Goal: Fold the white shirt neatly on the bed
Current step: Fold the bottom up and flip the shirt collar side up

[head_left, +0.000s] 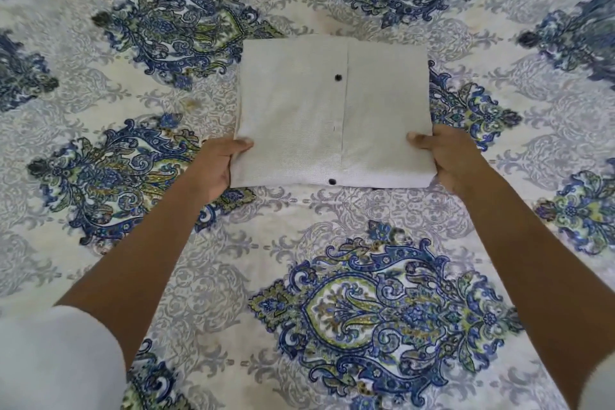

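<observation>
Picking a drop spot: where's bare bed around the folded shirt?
Bare bedspread lies left of the shirt, right of it, and beyond its far edge. Another open stretch runs between the two forearms, below the shirt's near edge. Crowded only at the near corners, where the left hand and right hand grip it.

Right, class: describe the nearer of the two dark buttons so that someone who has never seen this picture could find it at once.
Against the blue-patterned bedspread is a white shirt folded into a square, its near corners held by the left hand and right hand. The nearer button sits at the shirt's near edge, midway between the hands; the other dark button lies farther up.
</observation>
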Demonstrator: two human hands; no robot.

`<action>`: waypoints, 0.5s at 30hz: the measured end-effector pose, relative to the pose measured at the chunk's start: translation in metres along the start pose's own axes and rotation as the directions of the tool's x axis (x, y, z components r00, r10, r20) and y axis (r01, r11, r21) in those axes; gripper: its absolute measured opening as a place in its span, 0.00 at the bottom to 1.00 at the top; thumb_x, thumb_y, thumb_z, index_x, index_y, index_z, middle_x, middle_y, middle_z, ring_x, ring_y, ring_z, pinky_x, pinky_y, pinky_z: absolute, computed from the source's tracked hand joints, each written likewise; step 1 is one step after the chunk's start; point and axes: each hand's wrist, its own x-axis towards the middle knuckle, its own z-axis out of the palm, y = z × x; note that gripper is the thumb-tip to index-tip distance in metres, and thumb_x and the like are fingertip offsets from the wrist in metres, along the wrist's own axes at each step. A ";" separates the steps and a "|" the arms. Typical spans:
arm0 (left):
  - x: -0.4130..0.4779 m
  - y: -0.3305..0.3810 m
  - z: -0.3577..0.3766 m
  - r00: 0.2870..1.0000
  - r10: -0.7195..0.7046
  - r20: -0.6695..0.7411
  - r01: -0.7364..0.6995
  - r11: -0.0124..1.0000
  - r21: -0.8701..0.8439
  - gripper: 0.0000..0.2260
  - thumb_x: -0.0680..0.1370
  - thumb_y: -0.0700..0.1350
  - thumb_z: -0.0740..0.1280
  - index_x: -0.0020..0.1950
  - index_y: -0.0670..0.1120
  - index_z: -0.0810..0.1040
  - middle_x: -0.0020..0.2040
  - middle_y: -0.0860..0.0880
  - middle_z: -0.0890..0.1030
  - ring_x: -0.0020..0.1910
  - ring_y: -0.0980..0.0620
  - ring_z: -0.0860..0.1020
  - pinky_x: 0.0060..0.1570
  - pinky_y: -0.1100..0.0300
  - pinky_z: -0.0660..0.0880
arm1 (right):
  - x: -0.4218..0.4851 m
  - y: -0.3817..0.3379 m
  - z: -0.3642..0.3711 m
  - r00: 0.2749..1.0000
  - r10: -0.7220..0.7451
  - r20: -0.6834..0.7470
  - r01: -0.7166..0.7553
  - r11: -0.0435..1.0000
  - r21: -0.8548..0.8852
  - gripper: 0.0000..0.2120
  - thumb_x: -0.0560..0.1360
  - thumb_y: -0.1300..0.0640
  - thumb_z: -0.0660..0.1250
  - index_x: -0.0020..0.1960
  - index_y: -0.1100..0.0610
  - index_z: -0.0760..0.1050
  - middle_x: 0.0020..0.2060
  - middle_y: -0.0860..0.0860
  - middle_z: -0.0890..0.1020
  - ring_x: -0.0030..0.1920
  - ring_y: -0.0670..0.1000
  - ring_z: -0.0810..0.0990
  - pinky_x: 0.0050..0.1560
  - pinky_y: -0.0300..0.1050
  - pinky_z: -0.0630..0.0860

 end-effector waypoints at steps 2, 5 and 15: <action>-0.004 -0.005 -0.005 0.998 -0.022 0.057 0.024 0.999 -0.044 0.09 0.78 0.38 0.60 0.55 0.41 0.77 0.50 0.48 0.83 0.49 0.51 0.81 0.50 0.53 0.78 | 0.003 0.002 0.004 0.997 -0.038 -0.073 0.038 0.999 -0.010 0.09 0.75 0.62 0.66 0.55 0.61 0.74 0.47 0.52 0.81 0.48 0.54 0.80 0.50 0.53 0.78; -0.007 0.000 -0.007 0.999 -0.026 0.029 0.025 0.998 0.050 0.06 0.79 0.38 0.60 0.52 0.40 0.76 0.49 0.47 0.82 0.47 0.51 0.81 0.50 0.53 0.76 | 0.004 0.006 0.004 0.989 0.008 -0.146 -0.020 0.997 -0.079 0.10 0.75 0.55 0.68 0.53 0.60 0.76 0.50 0.54 0.81 0.53 0.57 0.80 0.59 0.58 0.75; -0.003 -0.020 0.013 0.814 0.324 -0.483 -0.090 0.890 0.447 0.09 0.78 0.44 0.65 0.50 0.38 0.76 0.46 0.44 0.77 0.44 0.49 0.73 0.44 0.57 0.68 | -0.019 0.043 0.006 0.878 -0.174 -0.445 0.064 0.966 -0.251 0.08 0.77 0.57 0.63 0.52 0.60 0.77 0.44 0.56 0.79 0.44 0.53 0.75 0.41 0.47 0.72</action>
